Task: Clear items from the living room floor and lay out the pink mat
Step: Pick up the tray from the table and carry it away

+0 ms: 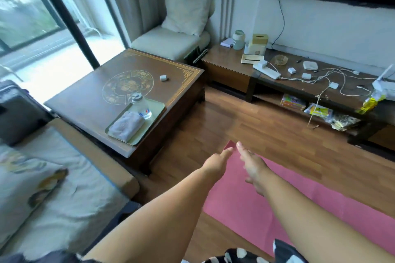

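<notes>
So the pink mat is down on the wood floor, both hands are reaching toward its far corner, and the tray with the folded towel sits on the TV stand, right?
Not quite: the head view shows the tray on the coffee table, not the TV stand.

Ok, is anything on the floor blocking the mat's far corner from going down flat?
Nothing visible. Both hands reach over the pink mat near its lifted far corner, and the wood floor past it looks bare up to the coffee table.
</notes>
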{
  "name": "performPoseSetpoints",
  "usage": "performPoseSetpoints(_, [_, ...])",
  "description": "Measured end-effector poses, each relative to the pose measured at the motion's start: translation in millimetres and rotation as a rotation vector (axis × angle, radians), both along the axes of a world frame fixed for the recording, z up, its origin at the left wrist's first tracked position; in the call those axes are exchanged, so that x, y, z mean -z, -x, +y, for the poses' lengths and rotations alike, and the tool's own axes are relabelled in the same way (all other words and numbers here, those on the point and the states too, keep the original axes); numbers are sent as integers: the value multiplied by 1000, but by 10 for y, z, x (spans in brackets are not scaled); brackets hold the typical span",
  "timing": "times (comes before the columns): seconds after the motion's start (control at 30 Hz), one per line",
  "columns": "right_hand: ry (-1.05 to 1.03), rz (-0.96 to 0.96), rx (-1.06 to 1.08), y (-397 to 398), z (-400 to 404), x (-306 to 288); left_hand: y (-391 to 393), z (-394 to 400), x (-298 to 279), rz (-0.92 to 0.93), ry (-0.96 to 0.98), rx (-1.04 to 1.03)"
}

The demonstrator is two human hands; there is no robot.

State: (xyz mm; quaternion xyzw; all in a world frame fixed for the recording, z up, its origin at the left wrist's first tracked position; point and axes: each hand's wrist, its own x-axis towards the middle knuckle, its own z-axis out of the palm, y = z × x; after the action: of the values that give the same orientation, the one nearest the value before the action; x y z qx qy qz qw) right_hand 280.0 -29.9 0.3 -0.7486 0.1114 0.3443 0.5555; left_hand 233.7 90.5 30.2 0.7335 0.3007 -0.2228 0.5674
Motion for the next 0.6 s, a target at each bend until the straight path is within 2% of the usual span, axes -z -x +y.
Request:
performPoseSetpoints(0.13, [-21, -1, -70, 60, 865, -34, 138, 895, 1, 15, 107, -213])
performPoseSetpoints(0.27, [-34, 20, -128, 134, 1810, -95, 327, 1846, 37, 67, 45, -296])
performPoseSetpoints(0.37, [-57, 48, -159, 192, 2433, -111, 481, 2439, 64, 91, 94, -447])
performPoseSetpoints(0.6, [-54, 94, -253, 159, 3252, -69, 672, 3249, 241, 129, 284, -641])
